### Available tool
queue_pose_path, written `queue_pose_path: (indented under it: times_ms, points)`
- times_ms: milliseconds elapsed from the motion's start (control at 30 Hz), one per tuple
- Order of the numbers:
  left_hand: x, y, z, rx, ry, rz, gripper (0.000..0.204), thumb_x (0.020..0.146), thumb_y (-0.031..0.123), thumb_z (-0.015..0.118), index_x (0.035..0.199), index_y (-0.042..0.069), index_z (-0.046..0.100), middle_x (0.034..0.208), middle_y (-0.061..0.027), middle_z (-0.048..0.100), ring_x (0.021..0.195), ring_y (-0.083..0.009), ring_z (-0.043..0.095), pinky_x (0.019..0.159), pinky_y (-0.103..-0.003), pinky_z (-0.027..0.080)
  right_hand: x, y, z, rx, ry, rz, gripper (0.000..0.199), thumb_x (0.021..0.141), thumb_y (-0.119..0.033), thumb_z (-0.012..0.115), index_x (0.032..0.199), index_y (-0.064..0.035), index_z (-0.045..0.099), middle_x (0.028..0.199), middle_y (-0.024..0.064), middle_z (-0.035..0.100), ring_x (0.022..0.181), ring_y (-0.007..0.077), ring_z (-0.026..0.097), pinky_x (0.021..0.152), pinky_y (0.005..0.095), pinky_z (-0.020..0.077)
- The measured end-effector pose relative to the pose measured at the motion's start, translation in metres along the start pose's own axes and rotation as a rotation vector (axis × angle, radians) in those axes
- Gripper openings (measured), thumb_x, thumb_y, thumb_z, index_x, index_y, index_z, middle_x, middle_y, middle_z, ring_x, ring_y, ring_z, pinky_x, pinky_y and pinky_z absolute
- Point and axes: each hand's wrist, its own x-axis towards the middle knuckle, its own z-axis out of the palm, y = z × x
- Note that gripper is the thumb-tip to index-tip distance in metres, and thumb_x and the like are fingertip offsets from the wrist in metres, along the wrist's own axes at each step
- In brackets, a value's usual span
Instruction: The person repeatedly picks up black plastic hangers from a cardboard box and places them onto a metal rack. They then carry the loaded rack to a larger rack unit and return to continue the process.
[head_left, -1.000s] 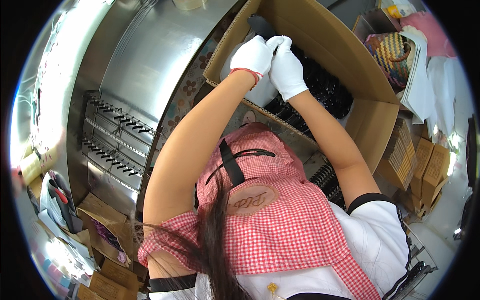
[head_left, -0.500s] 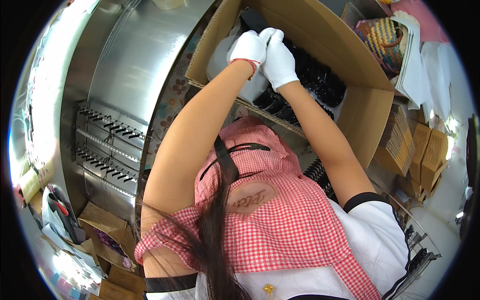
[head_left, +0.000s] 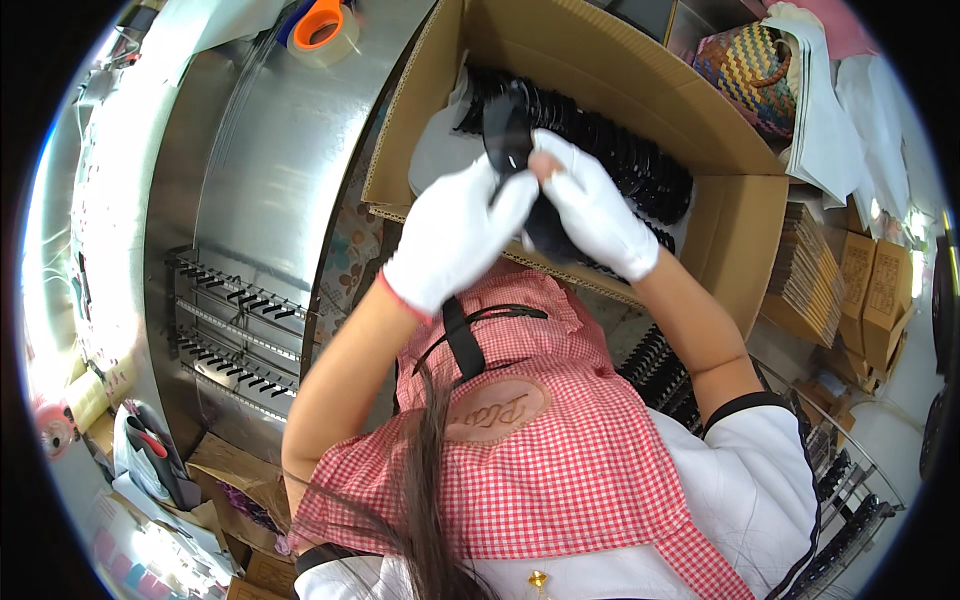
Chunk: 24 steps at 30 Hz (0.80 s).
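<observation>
White gloves cover both my hands over the near side of an open cardboard box. A glossy black curved piece is pinched between the thumb and fingers of my left hand. My right hand closes on it from the other side, with a bare fingertip showing through the glove. Below the left thumb hangs a blurred dark part; whether it belongs to the same piece I cannot tell. Inside the box, rows of similar black pieces stand packed beside a white sheet.
A steel surface lies left, bearing a tape roll with an orange core. Metal racks with black hooks stand below it. Flattened cartons, a woven basket and a wire rack are at the right.
Both hands have come back toward me from the far left corner of the box and moved apart. The glossy black piece now shows between them, and more packed pieces are visible.
</observation>
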Motion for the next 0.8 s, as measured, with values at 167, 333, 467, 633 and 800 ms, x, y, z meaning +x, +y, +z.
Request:
queue_pose_path:
  times_ms: [167, 333, 467, 633, 800]
  points:
    - [-0.070, 0.018, -0.009, -0.237, -0.159, -0.061, 0.020, 0.092, 0.023, 0.061, 0.096, 0.004, 0.065, 0.070, -0.0140, 0.067, 0.067, -0.0322, 0.069, 0.063, -0.041, 0.054, -0.054, -0.014, 0.030, 0.068, -0.238, -0.070, 0.036, 0.105, -0.013, 0.046, 0.138, -0.0017, 0.050, 0.115, 0.0077, 0.063, 0.109, 0.0108, 0.057, 0.096, 0.0273, 0.0461]
    - [-0.121, 0.013, -0.007, -0.260, -0.166, 0.103, 0.019, 0.080, 0.017, 0.069, 0.083, 0.001, 0.061, 0.065, -0.0120, 0.062, 0.060, -0.0337, 0.063, 0.058, -0.041, 0.049, -0.078, 0.000, 0.052, 0.292, -0.601, -0.021, 0.033, 0.106, -0.014, 0.046, 0.135, 0.0000, 0.049, 0.110, 0.0094, 0.066, 0.092, 0.0122, 0.066, 0.082, 0.0287, 0.0555]
    - [-0.139, 0.001, -0.016, -0.070, -0.201, 0.210, 0.020, 0.075, 0.017, 0.072, 0.081, 0.003, 0.059, 0.066, -0.0120, 0.059, 0.059, -0.0321, 0.061, 0.056, -0.041, 0.047, -0.077, 0.018, 0.076, 0.372, -0.566, -0.168, 0.031, 0.106, -0.024, 0.050, 0.127, -0.0020, 0.057, 0.105, 0.0072, 0.067, 0.092, 0.0134, 0.063, 0.082, 0.0306, 0.0532]
    - [-0.150, -0.012, -0.029, 0.126, -0.183, 0.456, 0.023, 0.077, 0.016, 0.072, 0.088, 0.002, 0.058, 0.066, -0.0100, 0.057, 0.056, -0.0303, 0.059, 0.053, -0.040, 0.047, -0.077, 0.035, 0.105, 0.648, -0.592, -0.094, 0.035, 0.106, -0.031, 0.052, 0.123, -0.0017, 0.059, 0.103, 0.0052, 0.066, 0.096, 0.0123, 0.059, 0.085, 0.0310, 0.0509]
    - [-0.151, -0.013, -0.036, 0.097, -0.194, 0.442, 0.023, 0.076, 0.011, 0.068, 0.094, 0.001, 0.059, 0.069, -0.0101, 0.060, 0.057, -0.0310, 0.060, 0.055, -0.041, 0.049, -0.075, 0.045, 0.121, 0.706, -0.606, -0.161, 0.037, 0.106, -0.035, 0.050, 0.120, -0.0009, 0.053, 0.095, 0.0096, 0.066, 0.066, 0.0189, 0.067, 0.061, 0.0317, 0.0557]
